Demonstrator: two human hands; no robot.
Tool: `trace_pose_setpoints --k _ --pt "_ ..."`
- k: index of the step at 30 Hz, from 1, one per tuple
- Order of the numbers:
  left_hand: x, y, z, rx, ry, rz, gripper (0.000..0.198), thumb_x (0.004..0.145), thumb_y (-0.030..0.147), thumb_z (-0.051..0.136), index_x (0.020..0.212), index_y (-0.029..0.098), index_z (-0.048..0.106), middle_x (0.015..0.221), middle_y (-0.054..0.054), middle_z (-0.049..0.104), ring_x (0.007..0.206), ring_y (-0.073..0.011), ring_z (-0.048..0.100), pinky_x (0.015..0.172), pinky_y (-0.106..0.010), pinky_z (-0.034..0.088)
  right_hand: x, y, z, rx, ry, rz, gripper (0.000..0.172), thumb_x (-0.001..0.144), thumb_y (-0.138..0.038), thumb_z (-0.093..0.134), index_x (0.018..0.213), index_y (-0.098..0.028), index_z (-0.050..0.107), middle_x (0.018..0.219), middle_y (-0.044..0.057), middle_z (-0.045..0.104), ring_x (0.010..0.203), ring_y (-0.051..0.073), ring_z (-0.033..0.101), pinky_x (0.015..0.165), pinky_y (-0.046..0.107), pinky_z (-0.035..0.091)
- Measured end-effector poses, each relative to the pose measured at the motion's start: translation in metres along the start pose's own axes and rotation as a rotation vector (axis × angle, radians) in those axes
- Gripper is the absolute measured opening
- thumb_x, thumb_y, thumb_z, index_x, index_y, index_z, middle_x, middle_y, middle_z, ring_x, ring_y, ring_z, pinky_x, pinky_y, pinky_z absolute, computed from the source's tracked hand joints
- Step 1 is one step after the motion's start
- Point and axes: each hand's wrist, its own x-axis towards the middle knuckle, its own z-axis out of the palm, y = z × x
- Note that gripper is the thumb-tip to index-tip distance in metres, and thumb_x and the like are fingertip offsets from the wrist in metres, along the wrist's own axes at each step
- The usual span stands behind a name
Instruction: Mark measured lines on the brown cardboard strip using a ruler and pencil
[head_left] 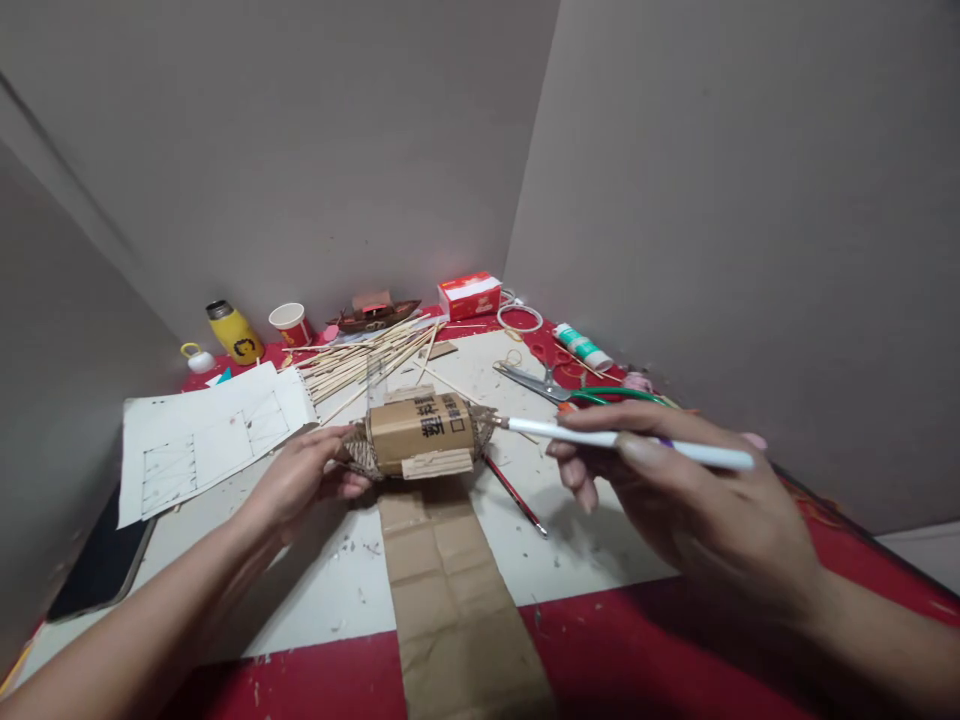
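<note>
My left hand (304,475) grips the left pointed end of a small cardboard model (405,435). The model has a rounded body with dark printed characters, corrugated strips along its sides and tapering ends. In my right hand (697,490), a slim white-handled tool (585,433) is pinched between thumb and fingers. Its narrow tip reaches the model's right pointed end; I cannot make out what kind of tip it is. Below the model a long creased cardboard strip (450,580) runs toward me. A dark red pencil (516,497) lies just right of the model.
Behind lie many thin wooden sticks (360,365), scissors (540,382), a glue bottle (581,347) and a red box (469,297). A model boat (379,314), paper cup (291,325) and yellow bottle (235,333) stand near the wall. At left, a drawn sheet (210,440) partly covers a phone (101,560).
</note>
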Motion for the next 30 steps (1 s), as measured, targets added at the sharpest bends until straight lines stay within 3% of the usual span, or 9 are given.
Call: trace_pose_setpoints --k 5,8,12,21,25,30 --pt "-0.026 -0.030 0.002 -0.056 0.012 0.034 0.051 0.070 0.010 0.061 0.121 0.008 0.060 0.062 -0.001 0.065 0.055 -0.0141 0.065 0.057 -0.023 0.055 -0.018 -0.001 0.019 -0.329 -0.165 -0.213 0.022 0.094 -0.020 0.058 0.111 -0.030 0.069 0.082 0.002 0.074 0.067 0.016 0.071 0.058 0.024 0.059" --pt "-0.033 -0.045 0.006 -0.127 -0.042 0.060 0.058 0.067 0.014 0.064 0.126 0.011 0.058 0.074 -0.004 0.070 0.059 -0.0135 0.065 0.059 -0.023 0.052 -0.018 0.001 0.030 -0.486 -0.204 -0.384 0.033 0.088 -0.010 0.059 0.115 -0.028 0.064 0.091 0.003 0.076 0.075 0.017 0.074 0.066 0.024 0.060" --pt "-0.036 -0.061 0.007 -0.131 -0.063 -0.007 0.067 0.064 0.017 0.064 0.130 0.012 0.054 0.079 -0.006 0.073 0.065 -0.0168 0.068 0.063 -0.027 0.053 -0.020 0.009 0.039 -0.576 -0.298 -0.566 0.051 0.082 -0.004 0.054 0.128 -0.026 0.056 0.098 0.007 0.077 0.087 0.020 0.076 0.077 0.029 0.061" --pt "-0.040 -0.067 0.009 -0.037 -0.123 0.057 0.067 0.071 0.028 0.064 0.134 0.012 0.049 0.074 -0.004 0.071 0.073 -0.0182 0.067 0.074 -0.031 0.055 -0.030 0.017 0.036 -0.617 -0.385 -0.590 0.059 0.079 0.000 0.053 0.132 -0.024 0.052 0.096 0.007 0.077 0.089 0.019 0.075 0.078 0.027 0.061" --pt "-0.039 -0.069 0.008 -0.021 -0.149 0.082 0.058 0.074 0.029 0.064 0.128 0.015 0.049 0.083 -0.005 0.071 0.078 -0.0192 0.068 0.076 -0.033 0.055 -0.028 0.015 0.036 -0.618 -0.350 -0.565 0.056 0.079 0.000 0.052 0.130 -0.025 0.053 0.093 0.007 0.076 0.086 0.018 0.075 0.077 0.028 0.061" --pt "-0.039 -0.069 0.010 -0.052 -0.178 0.099 0.058 0.078 0.036 0.068 0.129 0.019 0.046 0.084 -0.002 0.067 0.077 -0.0188 0.067 0.074 -0.033 0.054 -0.025 0.018 0.032 -0.628 -0.413 -0.597 0.048 0.080 -0.002 0.053 0.124 -0.021 0.055 0.087 0.008 0.076 0.082 0.018 0.075 0.073 0.026 0.061"
